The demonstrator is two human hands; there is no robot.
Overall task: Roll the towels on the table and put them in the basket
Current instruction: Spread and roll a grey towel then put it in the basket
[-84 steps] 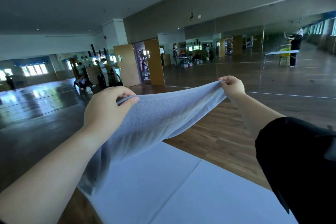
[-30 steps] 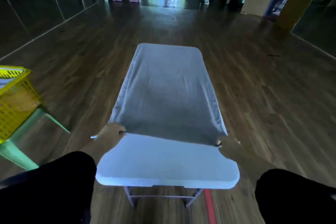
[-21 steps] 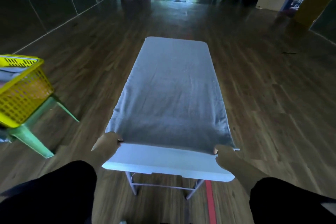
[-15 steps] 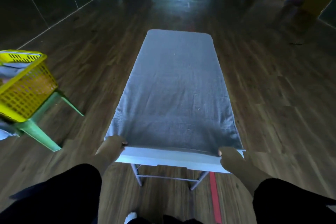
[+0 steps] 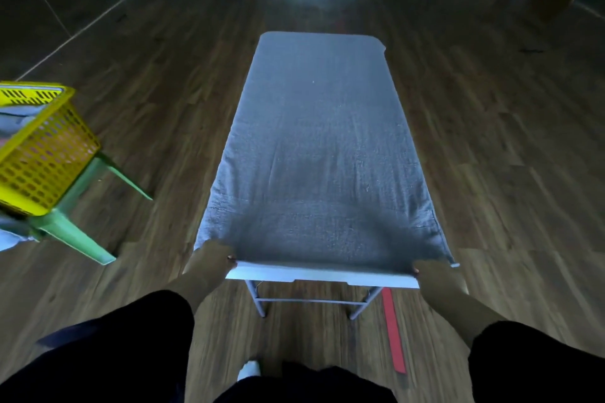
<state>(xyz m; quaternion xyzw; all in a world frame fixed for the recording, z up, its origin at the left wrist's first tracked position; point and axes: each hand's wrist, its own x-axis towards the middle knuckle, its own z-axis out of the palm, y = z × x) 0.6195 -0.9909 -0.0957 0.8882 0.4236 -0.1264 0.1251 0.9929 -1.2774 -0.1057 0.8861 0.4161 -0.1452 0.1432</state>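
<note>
A gray towel [image 5: 320, 154] lies flat on the white tabletop [image 5: 324, 275] & covers nearly all of it. The left hand [image 5: 211, 260] pinches the near left corner; the right hand [image 5: 437, 275] pinches the near right corner (both grips closed on cloth). A yellow basket [image 5: 39, 154] sits on a green stool [image 5: 75, 226], well apart at left.

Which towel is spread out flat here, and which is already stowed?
The grey towel covering the table, both hands pinching its near corners, lies flat. The pale cloth, probably a towel, showing inside the yellow basket is stowed.
</note>
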